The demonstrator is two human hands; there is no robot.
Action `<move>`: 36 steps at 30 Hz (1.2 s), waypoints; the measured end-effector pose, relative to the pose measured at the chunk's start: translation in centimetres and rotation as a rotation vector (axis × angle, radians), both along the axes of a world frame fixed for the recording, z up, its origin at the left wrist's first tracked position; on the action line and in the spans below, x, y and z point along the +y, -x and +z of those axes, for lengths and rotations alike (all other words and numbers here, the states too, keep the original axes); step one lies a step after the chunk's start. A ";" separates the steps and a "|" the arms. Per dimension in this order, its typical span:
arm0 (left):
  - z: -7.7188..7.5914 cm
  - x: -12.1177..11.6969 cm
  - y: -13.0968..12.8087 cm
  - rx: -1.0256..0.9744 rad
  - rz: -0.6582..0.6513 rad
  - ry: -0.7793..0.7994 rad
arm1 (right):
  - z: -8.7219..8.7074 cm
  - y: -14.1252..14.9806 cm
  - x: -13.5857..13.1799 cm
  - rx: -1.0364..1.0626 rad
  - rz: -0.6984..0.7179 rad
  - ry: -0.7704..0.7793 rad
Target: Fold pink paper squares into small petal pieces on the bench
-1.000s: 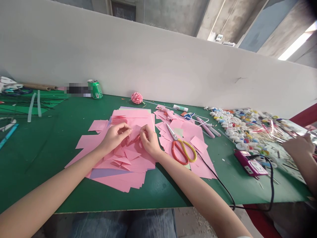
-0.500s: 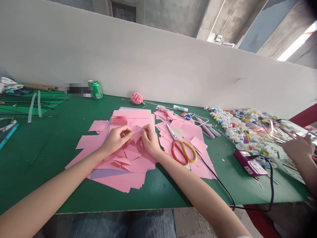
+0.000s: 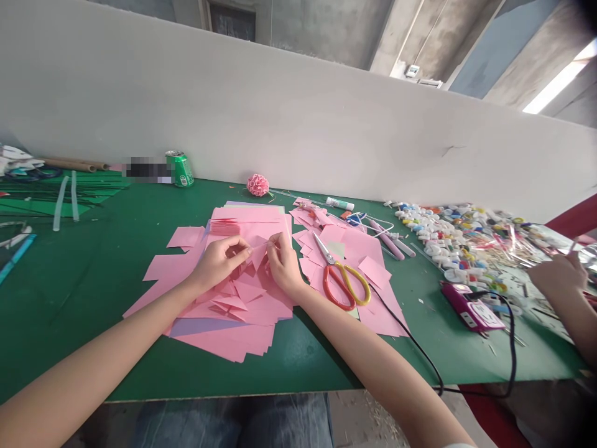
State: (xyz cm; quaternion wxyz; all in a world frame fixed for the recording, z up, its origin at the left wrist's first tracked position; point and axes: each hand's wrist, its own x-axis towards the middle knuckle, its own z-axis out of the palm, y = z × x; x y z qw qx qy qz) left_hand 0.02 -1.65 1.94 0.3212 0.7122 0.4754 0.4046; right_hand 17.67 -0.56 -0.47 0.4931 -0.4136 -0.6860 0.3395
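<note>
My left hand (image 3: 222,261) and my right hand (image 3: 282,261) pinch a small piece of pink paper (image 3: 259,250) between them, one at each side. Below them lies a loose heap of folded pink paper pieces (image 3: 231,302) on large pink sheets (image 3: 209,336), with some lilac sheets among them. A stack of pink slips (image 3: 224,226) rests just beyond my left hand. To the right of my right hand, scissors (image 3: 345,280) with a red and a yellow handle lie open-bladed on more pink paper.
A pink paper ball (image 3: 258,185), a green can (image 3: 181,169) and a glue stick (image 3: 340,204) stand or lie toward the wall. At right are a purple power socket (image 3: 471,307) with a black cable, many plastic pieces (image 3: 448,242) and another person's hand (image 3: 559,274).
My right hand's fingers have shifted very slightly on the paper. The other person's hand at the right has moved a little to the left.
</note>
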 end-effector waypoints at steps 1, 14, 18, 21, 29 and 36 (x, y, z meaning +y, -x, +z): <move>-0.1 0.0 0.0 -0.002 0.001 0.000 | 0.0 0.0 0.0 0.002 0.002 0.001; 0.2 0.3 0.2 0.031 -0.140 0.075 | -1.1 0.2 0.6 -0.303 -0.343 -0.317; 0.0 0.2 0.1 0.169 -0.276 0.154 | -1.7 0.3 1.1 -0.489 -0.331 -0.196; -0.2 0.2 0.1 0.225 -0.275 0.129 | -1.8 0.2 1.4 -0.541 -0.276 -0.118; -0.3 0.1 0.2 0.227 -0.249 0.080 | -1.4 0.2 1.3 -0.553 -0.187 -0.032; -0.7 0.3 0.3 0.424 -0.203 -0.129 | -1.6 0.1 1.3 -0.527 -0.183 -0.052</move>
